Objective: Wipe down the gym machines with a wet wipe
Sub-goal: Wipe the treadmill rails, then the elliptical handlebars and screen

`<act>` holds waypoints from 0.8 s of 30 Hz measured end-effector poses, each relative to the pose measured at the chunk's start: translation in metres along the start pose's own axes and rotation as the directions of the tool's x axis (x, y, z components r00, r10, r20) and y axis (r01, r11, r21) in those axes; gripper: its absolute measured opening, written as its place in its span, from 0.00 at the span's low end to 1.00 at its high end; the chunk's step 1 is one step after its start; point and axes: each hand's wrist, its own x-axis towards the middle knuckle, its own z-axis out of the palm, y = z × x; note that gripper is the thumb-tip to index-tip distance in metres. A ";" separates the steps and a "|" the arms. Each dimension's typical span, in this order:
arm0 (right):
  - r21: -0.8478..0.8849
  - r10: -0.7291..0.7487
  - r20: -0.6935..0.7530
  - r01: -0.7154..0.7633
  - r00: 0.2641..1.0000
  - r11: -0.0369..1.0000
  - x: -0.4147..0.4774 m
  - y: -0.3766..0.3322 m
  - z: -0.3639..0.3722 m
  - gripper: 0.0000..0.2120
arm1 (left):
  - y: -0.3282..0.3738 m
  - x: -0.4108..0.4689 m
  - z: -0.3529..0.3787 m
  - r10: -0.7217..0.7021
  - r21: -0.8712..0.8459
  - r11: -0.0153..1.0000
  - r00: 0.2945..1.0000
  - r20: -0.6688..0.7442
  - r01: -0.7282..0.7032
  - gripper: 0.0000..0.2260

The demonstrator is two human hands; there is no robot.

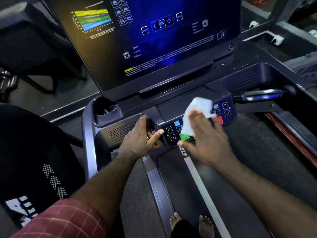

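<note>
From the head view: right grip [205,140] flat, fingers straight and spread, pressing the one wet wipe [197,109] onto the treadmill's control panel [171,133], likely so as to drag it across the buttons. Left grip [140,140] curled round a small dark and red object [151,133] at the panel's left edge, probably for bracing; identity unclear. Counted: one wipe, two grips, one screen [154,40], one cup holder [106,110], two bare feet [175,222] on the belt [180,186].

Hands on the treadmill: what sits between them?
Head view: two yellow arrow buttons on the control panel lie between the left hand and the right hand, which presses a wipe.
</note>
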 end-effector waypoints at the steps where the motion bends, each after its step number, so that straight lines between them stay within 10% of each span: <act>1: 0.032 0.172 -0.002 -0.171 0.985 0.985 0.004 0.008 -0.002 0.49 | 0.002 -0.001 -0.001 0.010 0.005 1.000 1.000 -0.001 -0.010 0.33; 4: 0.127 0.336 0.084 -0.345 0.938 0.930 0.008 -0.006 -0.001 0.52 | 0.002 -0.001 -0.001 0.116 0.123 0.986 0.993 -0.030 -0.111 0.31; 9: -0.037 -0.228 0.089 0.232 0.970 0.972 -0.006 0.003 -0.008 0.50 | -0.001 0.001 0.001 0.199 0.235 0.954 0.980 -0.033 -0.186 0.30; 14: 0.136 0.310 0.058 -0.315 0.949 0.939 0.011 0.032 -0.009 0.52 | 0.027 0.018 -0.006 0.320 0.191 0.938 0.934 -0.159 -0.289 0.25; 19: 0.005 -0.254 0.088 0.254 0.963 0.967 -0.007 0.021 -0.011 0.49 | 0.075 0.071 -0.013 0.273 0.162 0.953 0.957 -0.102 -0.255 0.23; 24: 0.114 0.224 0.100 -0.235 0.970 0.965 0.008 0.057 -0.012 0.52 | 0.084 0.090 0.008 0.246 -0.011 0.969 0.969 -0.020 -0.246 0.24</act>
